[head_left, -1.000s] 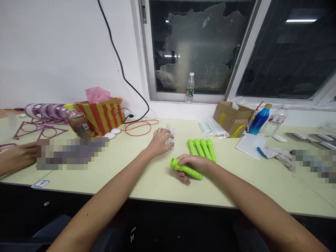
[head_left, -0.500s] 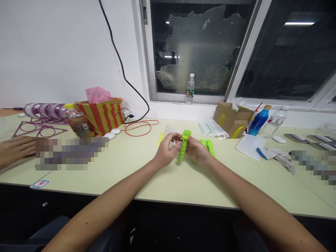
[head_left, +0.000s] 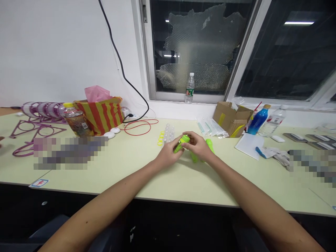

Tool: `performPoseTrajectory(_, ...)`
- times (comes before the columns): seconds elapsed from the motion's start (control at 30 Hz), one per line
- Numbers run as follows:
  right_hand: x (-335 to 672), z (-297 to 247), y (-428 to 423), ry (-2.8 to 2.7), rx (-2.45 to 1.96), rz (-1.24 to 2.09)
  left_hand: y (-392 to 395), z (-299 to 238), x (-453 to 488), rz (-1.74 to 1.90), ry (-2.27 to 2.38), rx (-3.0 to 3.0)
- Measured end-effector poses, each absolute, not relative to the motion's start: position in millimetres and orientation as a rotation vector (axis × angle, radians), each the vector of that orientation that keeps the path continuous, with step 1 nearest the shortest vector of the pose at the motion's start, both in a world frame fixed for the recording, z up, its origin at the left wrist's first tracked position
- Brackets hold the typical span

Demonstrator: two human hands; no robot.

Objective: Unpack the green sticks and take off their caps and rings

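My left hand [head_left: 168, 154] is closed around a green threaded tube [head_left: 178, 147], which is tilted, its threaded end up and to the right. At that end, the fingers of my right hand [head_left: 197, 144] pinch the rim. Whether a small part sits between those fingertips I cannot tell. More green tubes [head_left: 209, 142] lie on the table just behind and under my right hand, partly hidden by it. Beyond my left hand are several clear plastic pieces [head_left: 168, 131] in rows and a strip of yellow rings [head_left: 160, 138].
The pale table [head_left: 126, 168] ends at a front edge near me. At the back stand a cardboard box [head_left: 228, 118], clear plastic bags [head_left: 212, 128], a blue bottle [head_left: 259, 119] and a striped bag [head_left: 103, 117]. A red cable [head_left: 140, 134] lies coiled. Another person's fingertips [head_left: 1, 140] show at far left.
The green tube has gone from upright to tilted, and my left hand now wraps it. My right hand has shifted onto the threaded end. At left, the other person's hand has mostly withdrawn.
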State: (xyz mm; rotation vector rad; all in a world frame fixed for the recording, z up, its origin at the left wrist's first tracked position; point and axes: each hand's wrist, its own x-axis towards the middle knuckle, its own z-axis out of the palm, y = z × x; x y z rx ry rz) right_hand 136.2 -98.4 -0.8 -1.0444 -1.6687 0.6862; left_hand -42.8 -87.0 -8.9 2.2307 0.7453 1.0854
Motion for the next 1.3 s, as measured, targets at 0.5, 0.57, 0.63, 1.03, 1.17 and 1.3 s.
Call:
performPoseTrajectory(0.5, 148.1, -1.3, -98.6, -1.948, -1.095, 0.683, -82.7, -13.1, -47.9, 0.931, 0.753, 2.423)
performPoseTrajectory(0.57, 147.4, -0.3, -100.2, -2.003, -1.124, 0.574, -82.4, -12.2, -47.4, 0.925, 0.753, 2.418)
performPoseTrajectory(0.63, 147.5, 0.6, -100.9, -2.051, -1.138, 0.492, -82.0, -11.6, -47.1, 0.917, 0.758, 2.414)
performPoseTrajectory(1.03, 152.1, 0.8, -97.8, -2.173, -1.286, 0.516, -77.3, -16.8, -48.1, 0.807, 0.836, 2.364)
performPoseTrajectory(1.17, 153.3, 1.1, -97.6, -2.142, -1.223, 0.614, -78.5, -16.1, -47.8, 0.793, 0.839, 2.374)
performPoseTrajectory(1.3, 153.3, 1.6, -97.2, -2.170, -1.237, 0.481, -81.1, -14.4, -48.6, 0.758, 0.852, 2.413)
